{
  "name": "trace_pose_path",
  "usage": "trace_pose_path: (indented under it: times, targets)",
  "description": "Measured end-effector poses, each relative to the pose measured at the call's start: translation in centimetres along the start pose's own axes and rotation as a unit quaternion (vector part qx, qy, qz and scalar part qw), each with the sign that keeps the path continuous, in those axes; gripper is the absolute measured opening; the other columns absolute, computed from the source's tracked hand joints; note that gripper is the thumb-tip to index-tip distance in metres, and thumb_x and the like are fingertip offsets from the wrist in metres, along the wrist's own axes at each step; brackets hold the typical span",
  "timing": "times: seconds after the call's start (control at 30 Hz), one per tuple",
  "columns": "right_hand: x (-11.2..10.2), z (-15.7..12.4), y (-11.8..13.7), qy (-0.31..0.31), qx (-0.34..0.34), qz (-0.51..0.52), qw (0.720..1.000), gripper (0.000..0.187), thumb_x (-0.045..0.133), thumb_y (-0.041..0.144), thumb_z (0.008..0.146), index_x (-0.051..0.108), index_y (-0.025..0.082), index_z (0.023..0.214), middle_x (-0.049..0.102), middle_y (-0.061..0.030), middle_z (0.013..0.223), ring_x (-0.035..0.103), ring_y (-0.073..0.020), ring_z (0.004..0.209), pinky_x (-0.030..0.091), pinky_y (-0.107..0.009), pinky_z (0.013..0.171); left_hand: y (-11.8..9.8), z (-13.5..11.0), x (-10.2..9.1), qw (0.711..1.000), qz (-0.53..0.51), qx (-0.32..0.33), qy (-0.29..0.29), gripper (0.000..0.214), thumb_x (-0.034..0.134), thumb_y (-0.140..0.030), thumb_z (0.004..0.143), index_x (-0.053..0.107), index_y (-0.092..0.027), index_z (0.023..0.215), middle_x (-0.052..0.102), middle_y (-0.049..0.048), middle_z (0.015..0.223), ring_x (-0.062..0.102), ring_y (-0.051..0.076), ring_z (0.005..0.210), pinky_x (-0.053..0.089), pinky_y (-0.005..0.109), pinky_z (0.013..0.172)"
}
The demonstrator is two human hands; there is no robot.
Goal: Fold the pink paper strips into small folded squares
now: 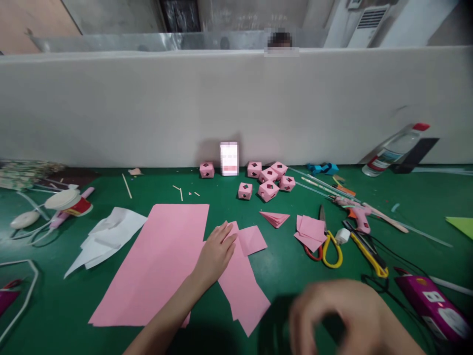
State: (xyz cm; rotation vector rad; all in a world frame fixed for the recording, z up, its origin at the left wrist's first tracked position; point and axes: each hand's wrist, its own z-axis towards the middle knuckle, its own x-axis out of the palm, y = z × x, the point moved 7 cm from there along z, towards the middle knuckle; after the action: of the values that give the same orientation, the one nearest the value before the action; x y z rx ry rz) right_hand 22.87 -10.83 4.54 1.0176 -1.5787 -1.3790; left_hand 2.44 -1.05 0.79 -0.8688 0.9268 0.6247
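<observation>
My left hand [218, 249] lies flat over pink paper strips [242, 288], its fingers stretched out near their far end. A small pink paper square [254, 240] touches the strips on the right. Left of the strips spreads a large pink paper sheet [155, 261]. My right hand [343, 313] is raised near the front edge of view, curled and blurred by motion; whether it holds anything is unclear. Beyond it are a stack of pink squares [309, 230], scissors [332, 254] and folded pink triangles [274, 218].
Several pink paper polyhedra [268, 190] stand near the white partition [148, 108], beside a glowing phone [229, 159]. A pink glue gun [356, 209], box cutter [369, 251] and tilted bottle [393, 150] are right. White paper [107, 234] and a paper cup [70, 201] lie left.
</observation>
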Motion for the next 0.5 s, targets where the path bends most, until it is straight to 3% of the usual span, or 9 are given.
trace_pose_path:
  times: [0.07,0.13,0.17,0.33,0.5]
  targets:
    - [-5.2,3.2,-0.2,-0.175,0.075,0.007,0.982,0.039,0.059,0.053,0.083,0.067,0.021,0.104,0.068,-0.0103,0.099,0.066,-0.0205,0.083,0.055,-0.03,0.063,0.1,-0.1,0.2,1.0,-0.002,0.0,0.006,0.032,0.041,-0.021,0.094,0.059,-0.021,0.121,0.054,0.0112,0.137,0.041,0.028,0.135,0.036,0.055,0.109]
    - [-9.8,4.6,-0.8,-0.381,0.084,-0.02,0.921,0.035,0.058,0.048,0.084,0.064,0.02,0.104,0.067,-0.0082,0.095,0.063,-0.0166,0.076,0.053,-0.028,0.062,0.2,-0.2,0.5,1.0,-0.007,-0.003,0.012,0.034,0.041,-0.021,0.095,0.058,-0.021,0.124,0.053,0.0111,0.138,0.04,0.028,0.135,0.036,0.055,0.109]
    - [-11.0,5.2,-1.4,-0.429,0.079,-0.037,0.899,0.035,0.063,0.044,0.081,0.062,0.02,0.106,0.066,-0.0065,0.092,0.061,-0.0153,0.074,0.052,-0.028,0.063,0.2,-0.3,0.7,1.0,-0.009,-0.004,0.016,0.035,0.04,-0.021,0.095,0.057,-0.021,0.125,0.053,0.0111,0.138,0.04,0.028,0.135,0.036,0.055,0.109]
    - [-13.2,7.3,-4.7,-0.503,0.045,0.019,0.863,0.046,0.067,0.037,0.076,0.053,0.017,0.114,0.065,-0.0059,0.094,0.061,-0.0145,0.075,0.049,-0.027,0.062,0.4,-0.5,1.1,1.0,-0.004,-0.006,0.015,0.036,0.04,-0.024,0.096,0.055,-0.024,0.129,0.048,0.01,0.143,0.034,0.027,0.139,0.034,0.055,0.11]
    - [-14.7,8.6,-4.7,-0.527,0.058,-0.081,0.844,0.04,0.069,0.032,0.072,0.056,0.015,0.106,0.064,-0.0009,0.078,0.059,-0.0136,0.067,0.046,-0.027,0.063,0.4,-0.5,1.4,1.0,-0.003,-0.011,0.026,0.042,0.039,-0.025,0.096,0.045,-0.021,0.138,0.039,0.0111,0.149,0.026,0.027,0.142,0.029,0.054,0.113]
